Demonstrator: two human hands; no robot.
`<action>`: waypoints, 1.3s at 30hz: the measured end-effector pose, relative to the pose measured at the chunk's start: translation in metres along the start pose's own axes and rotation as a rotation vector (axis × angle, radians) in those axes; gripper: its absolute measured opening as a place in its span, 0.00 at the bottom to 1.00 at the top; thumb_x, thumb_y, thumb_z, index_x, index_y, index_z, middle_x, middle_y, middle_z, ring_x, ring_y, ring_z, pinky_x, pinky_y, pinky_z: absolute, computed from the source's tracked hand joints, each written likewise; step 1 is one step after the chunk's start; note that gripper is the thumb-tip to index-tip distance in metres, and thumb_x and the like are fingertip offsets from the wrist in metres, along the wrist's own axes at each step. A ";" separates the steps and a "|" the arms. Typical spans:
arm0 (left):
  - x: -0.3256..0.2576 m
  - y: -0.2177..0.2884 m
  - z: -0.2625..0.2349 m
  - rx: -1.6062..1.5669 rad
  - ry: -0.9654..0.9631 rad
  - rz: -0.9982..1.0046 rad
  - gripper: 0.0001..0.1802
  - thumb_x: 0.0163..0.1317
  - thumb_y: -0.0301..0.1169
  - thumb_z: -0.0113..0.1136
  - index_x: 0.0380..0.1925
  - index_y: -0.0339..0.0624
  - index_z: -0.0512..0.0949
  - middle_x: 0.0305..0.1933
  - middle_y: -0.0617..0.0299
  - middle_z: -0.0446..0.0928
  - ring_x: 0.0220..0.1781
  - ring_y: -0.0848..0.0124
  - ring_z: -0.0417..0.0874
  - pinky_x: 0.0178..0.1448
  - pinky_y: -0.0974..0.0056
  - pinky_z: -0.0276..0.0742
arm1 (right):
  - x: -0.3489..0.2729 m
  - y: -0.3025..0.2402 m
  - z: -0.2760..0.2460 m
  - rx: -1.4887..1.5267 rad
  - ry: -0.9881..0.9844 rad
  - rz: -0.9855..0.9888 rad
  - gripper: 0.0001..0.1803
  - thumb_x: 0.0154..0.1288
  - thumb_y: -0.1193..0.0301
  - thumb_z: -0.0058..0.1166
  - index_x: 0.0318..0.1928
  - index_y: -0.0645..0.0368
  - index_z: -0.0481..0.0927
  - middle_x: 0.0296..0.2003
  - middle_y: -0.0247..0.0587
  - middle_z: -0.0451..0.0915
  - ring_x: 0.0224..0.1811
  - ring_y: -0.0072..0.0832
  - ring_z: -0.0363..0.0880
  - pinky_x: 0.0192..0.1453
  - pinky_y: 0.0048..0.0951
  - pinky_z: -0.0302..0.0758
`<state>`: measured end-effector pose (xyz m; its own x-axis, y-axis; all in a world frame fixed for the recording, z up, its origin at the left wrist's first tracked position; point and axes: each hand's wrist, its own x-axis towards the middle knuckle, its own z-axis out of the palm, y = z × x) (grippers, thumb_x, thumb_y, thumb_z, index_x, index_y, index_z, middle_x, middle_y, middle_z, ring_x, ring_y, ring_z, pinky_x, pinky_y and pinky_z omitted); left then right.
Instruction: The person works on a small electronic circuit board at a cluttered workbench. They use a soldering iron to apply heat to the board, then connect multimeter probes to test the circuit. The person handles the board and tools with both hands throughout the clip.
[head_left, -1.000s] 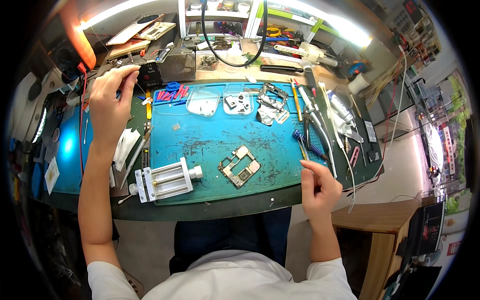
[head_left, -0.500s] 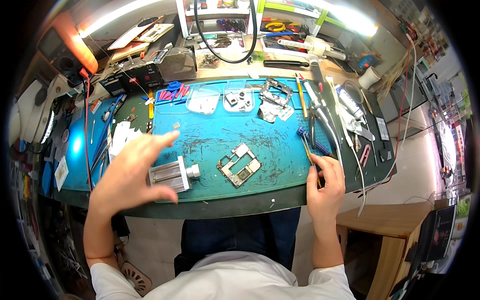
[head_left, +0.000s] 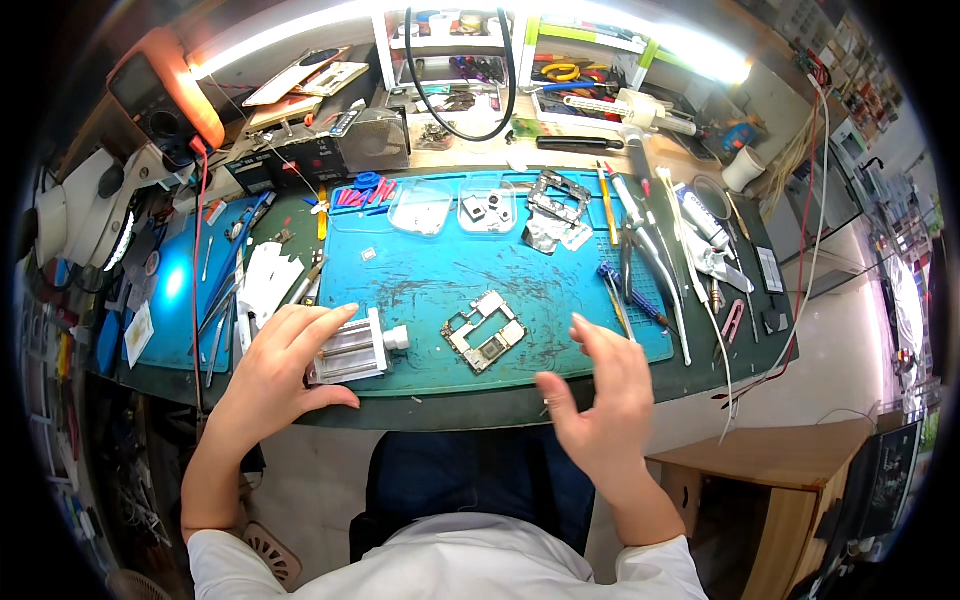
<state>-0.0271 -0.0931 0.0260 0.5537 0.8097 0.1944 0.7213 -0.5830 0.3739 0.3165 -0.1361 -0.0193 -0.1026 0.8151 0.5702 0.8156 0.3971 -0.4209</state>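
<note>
A silver board clamp (head_left: 352,352) with a round knob lies on the blue mat. My left hand (head_left: 282,362) spans its left end, fingers along the far edge and thumb spread beyond the near edge; whether the skin touches it cannot be told. My right hand (head_left: 610,400) hovers near the front edge, empty, thumb and fingers apart. Between the two hands a phone logic board (head_left: 484,332) with a cut-out middle rests flat on the mat. A thin yellow and dark tool (head_left: 617,308) lies beyond my right hand, beside a blue patterned handle (head_left: 640,297).
Two clear plastic boxes (head_left: 487,206) with small parts and a metal phone frame (head_left: 556,197) sit at the back of the mat (head_left: 420,275). Pliers, tubes and cables (head_left: 722,390) crowd the right side. White paper (head_left: 270,278) and several tweezers lie at left, near an orange multimeter (head_left: 165,95).
My left hand has come down over the clamp's left end. My right hand has let go of the thin tool and moved left, opening. The view has shifted slightly.
</note>
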 end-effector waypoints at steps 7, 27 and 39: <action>0.003 -0.009 0.007 0.023 0.109 -0.032 0.47 0.45 0.35 0.84 0.68 0.42 0.75 0.52 0.53 0.81 0.54 0.56 0.81 0.59 0.55 0.78 | 0.022 -0.038 0.024 -0.174 -0.181 -0.017 0.49 0.56 0.50 0.74 0.70 0.68 0.70 0.54 0.44 0.79 0.55 0.38 0.77 0.54 0.38 0.74; 0.033 0.040 0.031 0.083 0.480 0.604 0.19 0.55 0.29 0.73 0.49 0.43 0.85 0.53 0.58 0.84 0.52 0.61 0.87 0.55 0.59 0.82 | 0.015 -0.031 0.006 0.727 -0.401 0.070 0.51 0.57 0.68 0.73 0.77 0.67 0.61 0.57 0.50 0.81 0.60 0.38 0.79 0.61 0.39 0.78; 0.069 0.038 0.048 -0.854 0.017 -0.205 0.16 0.73 0.25 0.65 0.57 0.28 0.81 0.38 0.64 0.85 0.39 0.82 0.83 0.43 0.72 0.81 | 0.027 -0.003 -0.022 0.203 -0.156 -0.142 0.45 0.59 0.63 0.76 0.73 0.62 0.70 0.67 0.53 0.74 0.65 0.46 0.77 0.68 0.43 0.75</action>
<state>0.0582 -0.0628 0.0103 0.4364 0.8978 0.0601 0.2444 -0.1825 0.9523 0.3237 -0.1246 0.0125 -0.3068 0.7942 0.5246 0.6576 0.5753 -0.4864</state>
